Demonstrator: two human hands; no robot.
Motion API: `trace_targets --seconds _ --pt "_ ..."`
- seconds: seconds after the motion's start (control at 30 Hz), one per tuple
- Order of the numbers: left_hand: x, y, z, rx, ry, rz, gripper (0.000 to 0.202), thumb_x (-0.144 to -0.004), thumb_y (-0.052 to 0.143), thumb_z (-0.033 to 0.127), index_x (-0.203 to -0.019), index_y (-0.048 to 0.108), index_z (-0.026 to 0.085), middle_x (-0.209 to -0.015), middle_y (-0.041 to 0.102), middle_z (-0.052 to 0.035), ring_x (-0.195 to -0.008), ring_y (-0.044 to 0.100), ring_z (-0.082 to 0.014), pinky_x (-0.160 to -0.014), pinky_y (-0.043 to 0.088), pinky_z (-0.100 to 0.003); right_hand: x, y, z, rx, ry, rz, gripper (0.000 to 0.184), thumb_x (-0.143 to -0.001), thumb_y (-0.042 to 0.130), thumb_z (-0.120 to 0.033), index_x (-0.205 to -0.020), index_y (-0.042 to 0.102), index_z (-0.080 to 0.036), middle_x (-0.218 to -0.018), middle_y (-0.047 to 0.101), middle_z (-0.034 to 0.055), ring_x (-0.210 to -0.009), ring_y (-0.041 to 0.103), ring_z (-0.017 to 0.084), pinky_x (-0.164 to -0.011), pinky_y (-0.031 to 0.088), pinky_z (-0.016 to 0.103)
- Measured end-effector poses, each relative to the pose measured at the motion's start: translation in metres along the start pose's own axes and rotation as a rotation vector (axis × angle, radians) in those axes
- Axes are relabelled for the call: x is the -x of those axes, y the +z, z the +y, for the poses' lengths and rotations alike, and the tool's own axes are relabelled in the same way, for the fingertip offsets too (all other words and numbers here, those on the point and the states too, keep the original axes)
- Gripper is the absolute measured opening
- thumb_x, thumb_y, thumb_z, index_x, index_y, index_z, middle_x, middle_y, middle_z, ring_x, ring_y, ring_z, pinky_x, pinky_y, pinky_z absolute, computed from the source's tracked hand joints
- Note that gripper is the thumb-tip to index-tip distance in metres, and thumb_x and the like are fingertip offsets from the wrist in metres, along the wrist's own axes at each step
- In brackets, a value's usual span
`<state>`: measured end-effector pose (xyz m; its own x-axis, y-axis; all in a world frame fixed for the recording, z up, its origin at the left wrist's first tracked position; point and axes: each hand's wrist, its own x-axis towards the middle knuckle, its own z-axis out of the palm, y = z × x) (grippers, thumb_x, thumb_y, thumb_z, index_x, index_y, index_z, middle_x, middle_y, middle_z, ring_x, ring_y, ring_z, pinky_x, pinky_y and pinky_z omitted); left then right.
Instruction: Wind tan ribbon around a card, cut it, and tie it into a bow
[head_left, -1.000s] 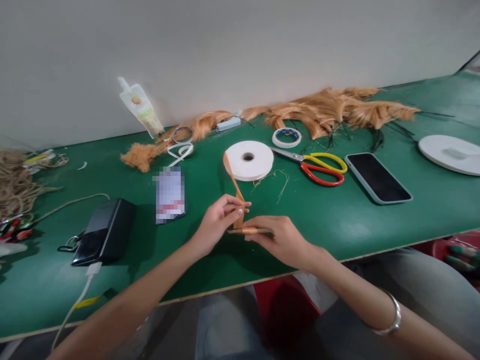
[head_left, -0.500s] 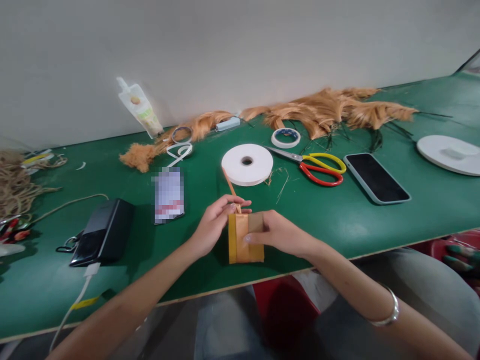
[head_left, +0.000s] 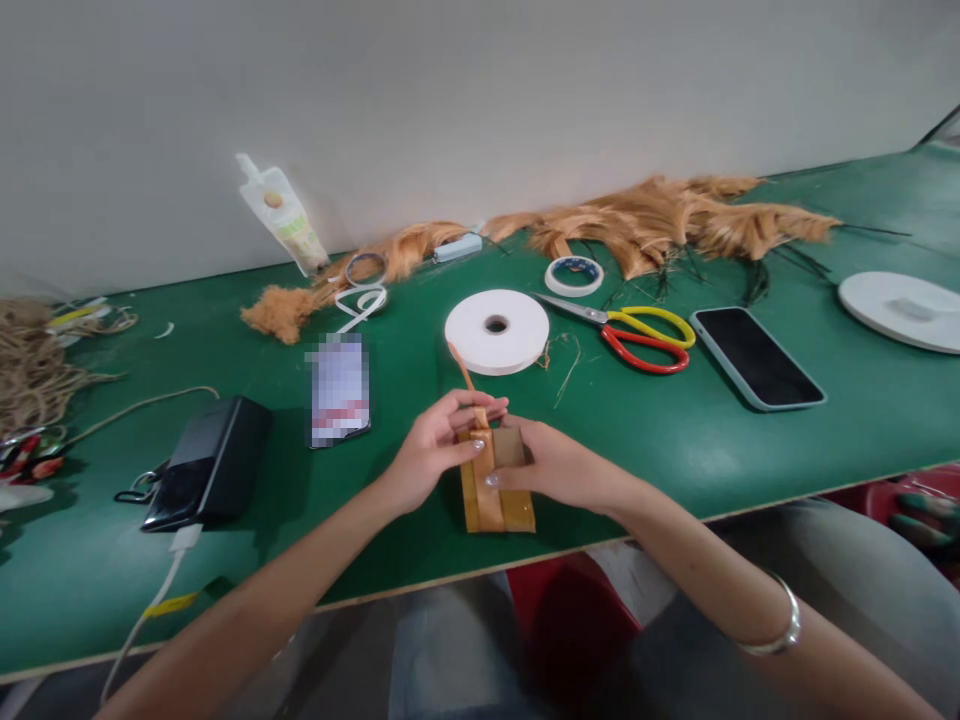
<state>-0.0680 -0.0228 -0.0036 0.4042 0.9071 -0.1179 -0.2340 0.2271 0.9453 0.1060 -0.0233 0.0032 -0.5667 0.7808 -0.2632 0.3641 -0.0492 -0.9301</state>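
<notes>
A small piece of brown cardboard (head_left: 517, 512) stands near the table's front edge, with an orange ribbon (head_left: 490, 508) wrapped round it lengthwise. My right hand (head_left: 566, 465) grips the cardboard from the right, its thumb pressing on the ribbon band. At the upper left corner, my left hand (head_left: 427, 455) is closed on the ribbon, the thumb flat on the band and the fingers behind the top edge. From there the ribbon runs up to a white reel (head_left: 517, 315) lying flat behind my hands. The far side of the cardboard is hidden.
Scissors (head_left: 649, 330) with yellow and red handles and a phone (head_left: 757, 358) lie to the right. A tape roll (head_left: 574, 277) and brown fibre bundles (head_left: 637, 222) line the wall. On the left are a power bank (head_left: 206, 465) and a blurred-out card (head_left: 340, 390).
My left thumb has come down from the top edge onto the front of the ribbon band. The cardboard has shifted slightly downward and tilted a little. My right hand keeps its grip.
</notes>
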Motion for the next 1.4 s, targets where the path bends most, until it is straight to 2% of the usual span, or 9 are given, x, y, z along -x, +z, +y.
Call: trace_targets --seconds 0.1,0.37,0.47,0.57,0.7,0.93,1.1,1.2,1.4 --pt "0.000 0.001 0.000 0.016 -0.002 0.020 0.035 -0.067 0.070 0.012 -0.099 0.056 0.017 -0.116 0.064 -0.0121 -0.117 0.053 -0.0259 -0.099 0.038 -0.039 0.001 0.000 0.000 -0.024 -0.024 0.021 0.046 -0.071 0.062 -0.019 -0.115 0.050 -0.011 -0.088 0.057 0.0018 -0.076 0.050 0.013 -0.067 0.041 0.027" --pt "-0.001 0.004 0.003 0.104 -0.045 0.092 0.046 -0.060 0.071 0.006 -0.101 0.052 0.018 -0.124 0.058 -0.0117 -0.106 0.060 -0.0240 -0.085 0.047 -0.033 0.010 -0.001 -0.011 0.017 -0.031 0.063 0.041 -0.075 0.062 -0.022 -0.111 0.045 -0.014 -0.095 0.062 0.0056 -0.080 0.059 0.016 -0.069 0.047 0.030" --pt "-0.002 0.004 0.005 0.143 -0.078 0.128 0.052 -0.057 0.071 0.004 -0.103 0.050 0.018 -0.122 0.059 -0.0108 -0.104 0.060 -0.0222 -0.080 0.048 -0.029 0.010 -0.007 -0.009 -0.070 -0.129 0.114 0.035 -0.086 0.048 -0.024 -0.118 0.039 -0.016 -0.075 0.062 -0.0003 -0.065 0.060 0.013 -0.062 0.049 0.028" --pt "-0.002 0.005 0.007 0.174 -0.134 0.141 0.060 -0.056 0.070 0.002 -0.107 0.046 0.020 -0.120 0.060 -0.0098 -0.100 0.062 -0.0196 -0.079 0.047 -0.027 0.005 -0.014 -0.004 0.147 -0.324 0.201 0.036 -0.087 0.035 -0.011 -0.120 0.047 -0.019 -0.077 0.064 0.0003 -0.071 0.062 0.013 -0.070 0.050 0.030" --pt "-0.002 0.006 0.008 0.157 -0.206 0.111 0.072 -0.051 0.070 -0.001 -0.113 0.042 0.023 -0.125 0.056 -0.0109 -0.091 0.064 -0.0175 -0.074 0.047 -0.025 -0.007 -0.020 -0.004 0.460 -0.492 0.033 0.049 -0.075 0.034 0.003 -0.106 0.063 -0.020 -0.111 0.064 0.0064 -0.098 0.061 0.017 -0.083 0.047 0.033" --pt "-0.001 0.003 0.011 0.177 -0.246 0.101 0.075 -0.051 0.068 -0.001 -0.116 0.042 0.024 -0.130 0.053 -0.0101 -0.090 0.063 -0.0161 -0.069 0.046 -0.022 -0.013 -0.022 -0.011 0.519 -0.493 0.007 0.041 -0.072 0.039 0.005 -0.097 0.065 -0.015 -0.090 0.067 0.0053 -0.079 0.061 0.013 -0.071 0.047 0.026" --pt "-0.002 0.001 0.009 0.200 -0.275 0.080 0.081 -0.049 0.066 0.000 -0.122 0.042 0.026 -0.108 0.062 -0.0036 -0.078 0.062 -0.0116 -0.062 0.045 -0.019 -0.011 -0.021 -0.009 0.604 -0.533 0.017 0.052 -0.071 0.041 0.006 -0.112 0.060 -0.021 -0.107 0.054 0.0081 -0.095 0.057 0.016 -0.078 0.048 0.030" --pt "-0.003 0.000 0.008 0.235 -0.297 0.054 0.081 -0.048 0.065 0.000 -0.121 0.043 0.027 -0.100 0.062 -0.0018 -0.080 0.061 -0.0129 -0.062 0.045 -0.019 -0.012 -0.019 -0.009 0.653 -0.530 0.038 0.043 -0.069 0.046 0.005 -0.102 0.063 -0.017 -0.111 0.045 0.0104 -0.093 0.056 0.016 -0.076 0.049 0.031" --pt "-0.002 0.000 0.009 0.255 -0.331 0.074 0.077 -0.047 0.063 0.000 -0.115 0.041 0.027 -0.086 0.060 0.0013 -0.079 0.062 -0.0146 -0.060 0.042 -0.021 -0.013 -0.020 -0.015 0.563 -0.519 -0.007 0.036 -0.067 0.042 0.008 -0.091 0.058 -0.015 -0.103 0.056 0.0074 -0.090 0.057 0.015 -0.075 0.047 0.028"
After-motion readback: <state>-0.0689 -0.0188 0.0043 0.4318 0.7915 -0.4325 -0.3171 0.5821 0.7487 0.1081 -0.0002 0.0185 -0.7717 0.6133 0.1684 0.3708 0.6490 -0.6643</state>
